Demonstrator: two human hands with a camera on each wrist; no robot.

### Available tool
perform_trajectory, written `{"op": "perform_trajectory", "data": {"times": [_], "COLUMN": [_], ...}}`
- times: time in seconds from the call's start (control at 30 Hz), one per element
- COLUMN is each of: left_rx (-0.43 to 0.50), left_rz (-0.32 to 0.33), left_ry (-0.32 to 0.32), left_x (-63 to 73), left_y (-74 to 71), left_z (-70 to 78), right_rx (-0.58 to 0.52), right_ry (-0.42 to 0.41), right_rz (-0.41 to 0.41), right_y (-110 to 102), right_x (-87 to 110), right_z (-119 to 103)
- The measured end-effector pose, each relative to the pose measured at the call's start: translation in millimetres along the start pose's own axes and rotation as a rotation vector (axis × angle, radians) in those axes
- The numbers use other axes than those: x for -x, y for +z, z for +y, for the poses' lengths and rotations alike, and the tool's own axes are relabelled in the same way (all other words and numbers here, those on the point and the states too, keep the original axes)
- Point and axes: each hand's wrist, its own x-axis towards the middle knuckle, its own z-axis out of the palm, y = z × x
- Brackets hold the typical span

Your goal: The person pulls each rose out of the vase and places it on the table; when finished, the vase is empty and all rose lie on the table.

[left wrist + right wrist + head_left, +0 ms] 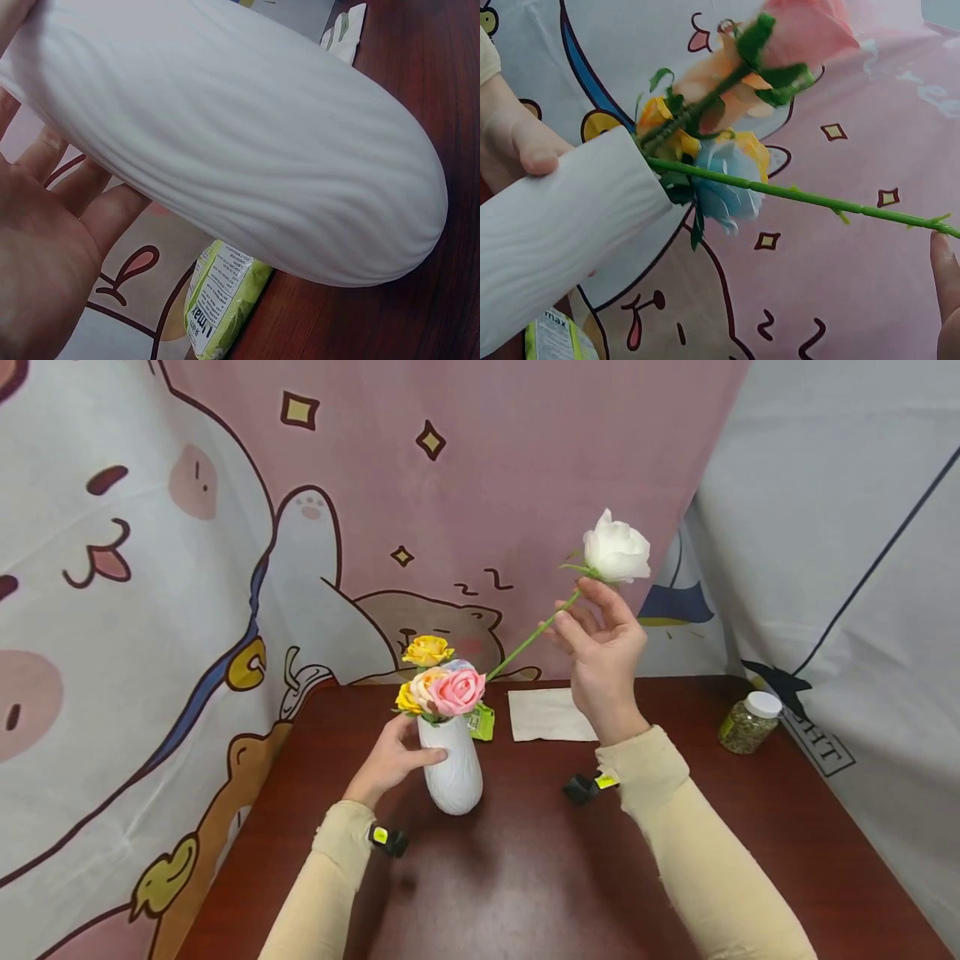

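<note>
A white ribbed vase (453, 772) stands on the dark red table. My left hand (393, 756) holds it near the neck, thumb on the front and fingers behind. Out of its mouth come a pink rose (459, 693), a peach rose (716, 94), yellow roses (428, 650) and a light blue flower (727, 184). My right hand (609, 652) pinches a white rose (617, 550) by its green stem (802, 196), just under the bloom. That stem slants down to the vase mouth in the right wrist view; its lower end is hidden.
Behind the vase lies a green packet (482, 723). A white sheet (547, 716) lies flat near the table's back edge. On the right is a jar (748, 724) with a white lid. Cartoon-printed cloth (510, 460) hangs around the table.
</note>
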Motion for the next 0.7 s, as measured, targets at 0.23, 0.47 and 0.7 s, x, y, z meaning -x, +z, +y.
{"op": "perform_trajectory", "data": {"times": [0.23, 0.47, 0.7], "left_rx": [0.002, 0.022, 0.008], "left_rz": [0.003, -0.011, -0.007], "left_ry": [-0.004, 0.015, 0.007], "left_x": [0.6, -1.1, -0.6], "left_y": [0.5, 0.5, 0.3], "left_z": [0.6, -0.2, 1.7], "right_rx": [-0.051, -0.093, -0.084], "right_ry": [0.015, 0.066, 0.131], "right_rz": [0.079, 0.152, 0.161], "right_y": [-13.5, -34.2, -61.4], "right_x": [-7.5, -17.2, -17.9], "right_z": [-2.3, -4.9, -4.1]}}
